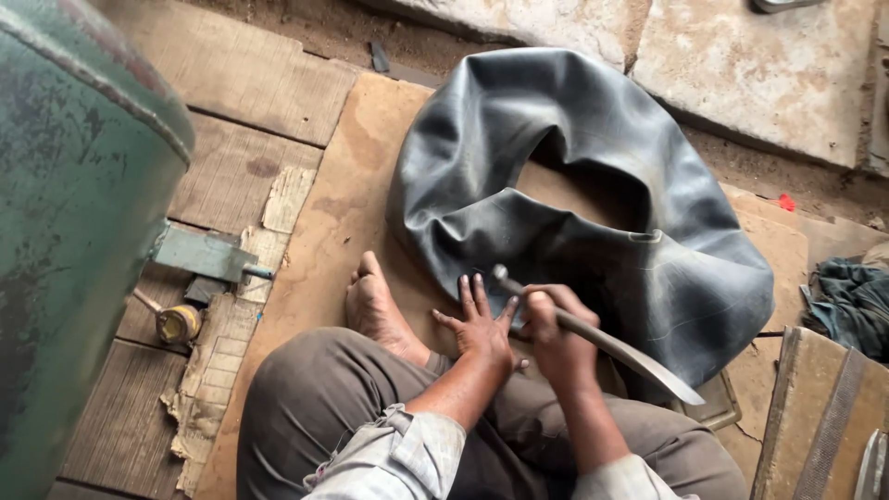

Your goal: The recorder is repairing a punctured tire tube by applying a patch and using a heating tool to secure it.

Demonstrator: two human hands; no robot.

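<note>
A large, limp black rubber inner tube (pixel 593 194) lies folded on a brown board (pixel 343 213) in front of me. My left hand (pixel 480 319) rests flat with spread fingers on the tube's near edge. Beside it, my right hand (pixel 553 329) is closed around a long flat metal tool (pixel 611 344). The tool's rounded end touches the rubber just past my left fingers, and its wide blade end points back to the right. My bare foot (pixel 375 306) sits on the board at the left of my hands.
A big green metal tank (pixel 74 204) fills the left side, with a small bracket (pixel 199 255) and a yellow fitting (pixel 178 322) beside it. Torn cardboard lies on wooden planks. Dark cloth (pixel 852 301) and a wooden box (pixel 824 417) are at the right. Stone slabs lie beyond.
</note>
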